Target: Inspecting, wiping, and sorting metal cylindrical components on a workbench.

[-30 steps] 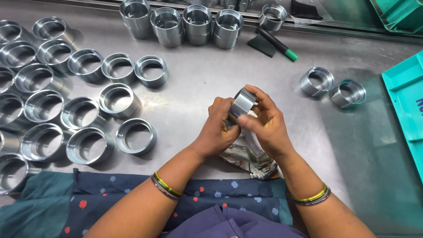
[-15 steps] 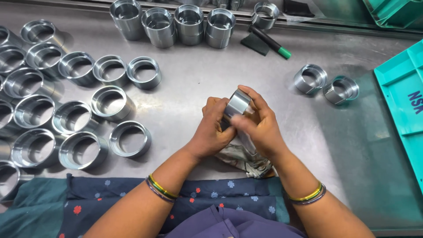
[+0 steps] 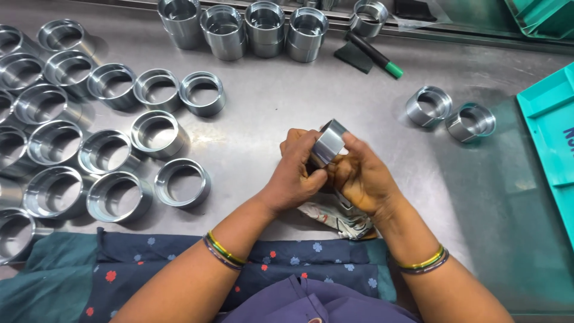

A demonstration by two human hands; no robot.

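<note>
Left hand (image 3: 296, 173) and right hand (image 3: 359, 176) both clamp one steel ring (image 3: 329, 142), held tilted above the bench (image 3: 269, 113), over a crumpled rag (image 3: 335, 216). Best to grip the ring by its rim, I'd say, fingers off the polished face. Steel bench: many rings (image 3: 101, 155) laid out left, stacks (image 3: 245, 27) at the back, a green-tipped marker (image 3: 376, 55), a teal tray (image 3: 553, 131) right.

At your far right lies a teal plastic tray (image 3: 547, 134) with dark blue lettering on it, cut off by the picture's edge; another teal tray (image 3: 541, 17) sits in the top right corner; you have no screens or signs here.
</note>
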